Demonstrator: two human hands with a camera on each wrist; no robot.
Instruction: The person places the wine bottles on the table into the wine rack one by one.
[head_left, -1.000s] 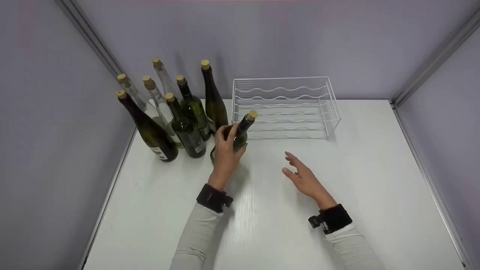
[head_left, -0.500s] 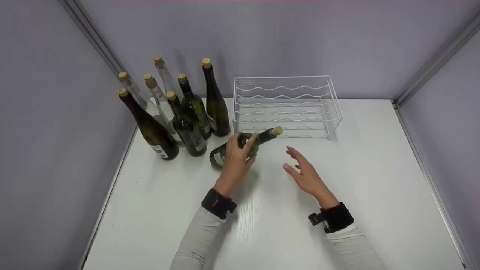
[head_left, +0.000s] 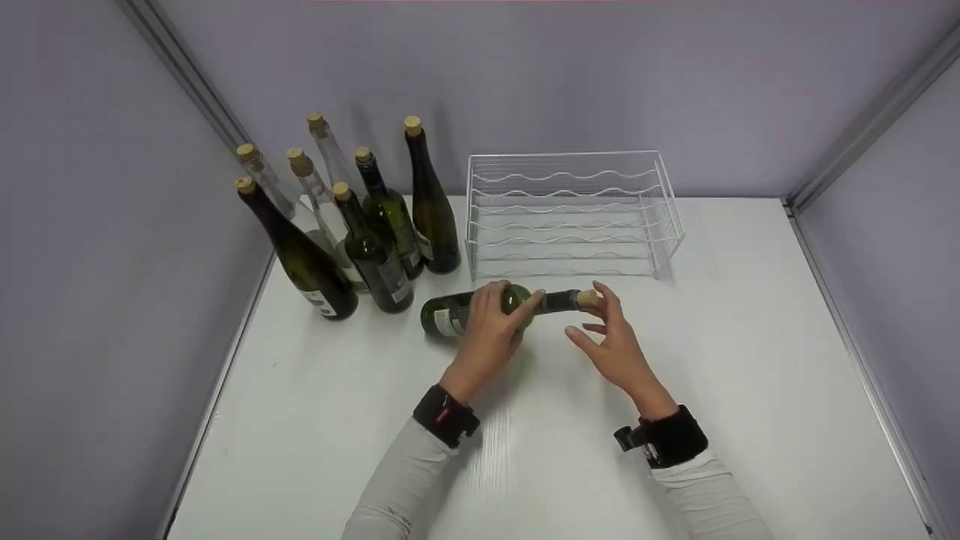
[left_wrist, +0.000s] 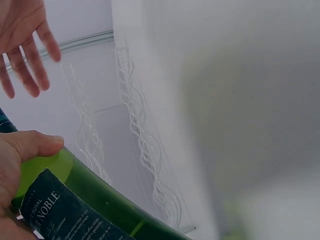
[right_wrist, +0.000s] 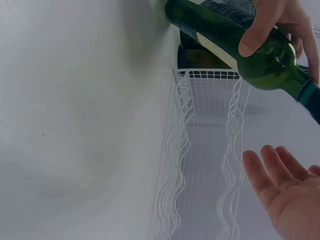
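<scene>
My left hand (head_left: 491, 330) grips a green wine bottle (head_left: 442, 315) round its body near the shoulder. In the head view the bottle lies nearly level, its corked neck pointing right. Its dark label (left_wrist: 55, 210) shows in the left wrist view. My right hand (head_left: 611, 345) is by the cork (head_left: 587, 298), fingers spread. From the right wrist, my right hand (right_wrist: 290, 195) appears apart from the bottle's neck (right_wrist: 306, 95), with nothing in its palm. Part of the bottle is covered by my left fingers.
A white wire rack (head_left: 562, 240) with wavy rails stands at the back of the white table (head_left: 525, 465). Several corked bottles stand upright at the left, among them a dark one (head_left: 300, 262) and a tall one (head_left: 433, 217) beside the rack. Walls enclose the table.
My left hand has tipped the bottle from near upright to nearly level and brought it right, its neck now reaching my right hand. The right hand has hardly moved.
</scene>
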